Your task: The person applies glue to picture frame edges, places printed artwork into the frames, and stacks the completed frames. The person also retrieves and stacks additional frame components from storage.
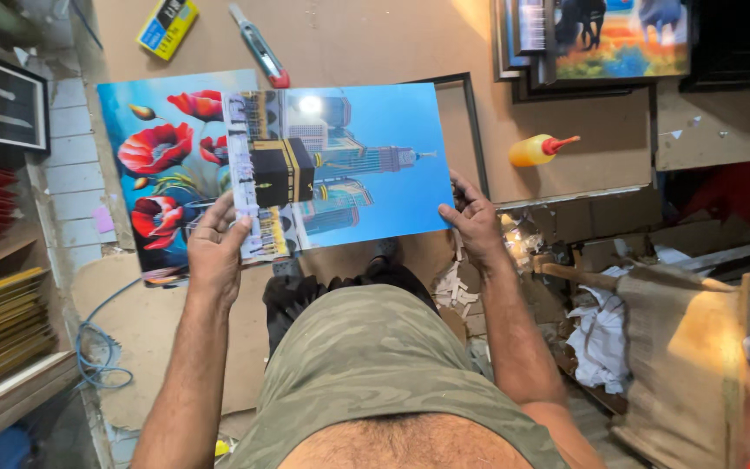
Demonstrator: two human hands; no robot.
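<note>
From my feed, the bench is a brown board worktop (pixel 375 43). Lying on it: a poppy print (pixel 162 165), a box cutter (pixel 258 45), a yellow pack (pixel 167 26), a yellow glue bottle (pixel 538 149) and stacked framed pictures (pixel 601 39).

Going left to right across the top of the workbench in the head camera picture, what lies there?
Yellow box → utility knife → yellow glue bottle with red nozzle → framed painting of dark animals.

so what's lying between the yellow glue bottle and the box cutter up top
In the head view, only bare brown board lies between the yellow glue bottle and the box cutter.
</note>
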